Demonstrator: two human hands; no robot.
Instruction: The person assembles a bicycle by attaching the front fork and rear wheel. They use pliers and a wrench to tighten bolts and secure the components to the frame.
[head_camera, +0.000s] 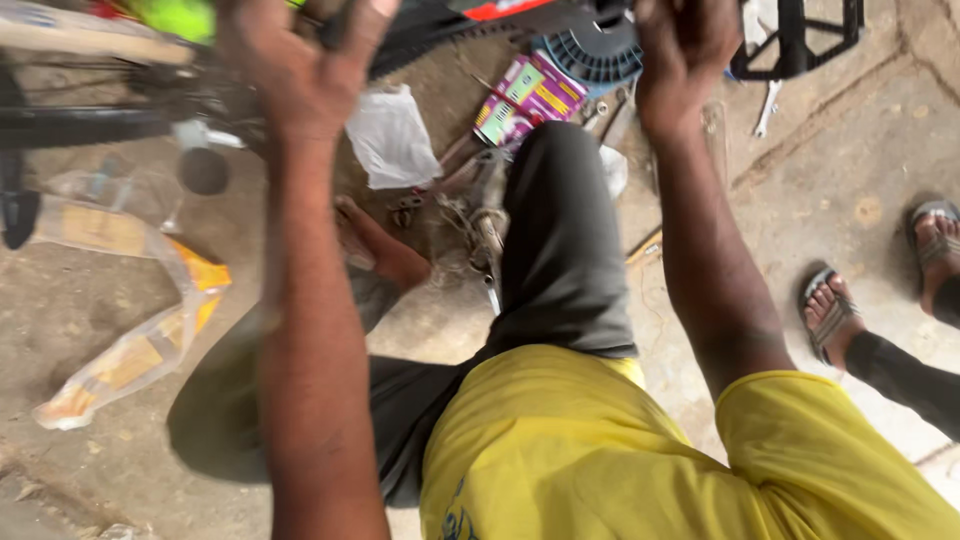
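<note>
Right now both my arms reach up toward the black bicycle frame at the top of the view. My left hand is spread, fingers apart, clamped on nothing, just beside the blurred frame tubes. My right hand looks curled near the dark toothed chainring and blue plastic guard, but I cannot tell whether its grip closes on anything, as the top edge cuts it off. I judge this as reaching in for a hold on the bike; next I need a steady purchase for each hand. On the concrete floor lie a white plastic bag, a purple and yellow carton and a clear orange-printed wrapper. Another person's sandalled feet stand at my right.
</note>
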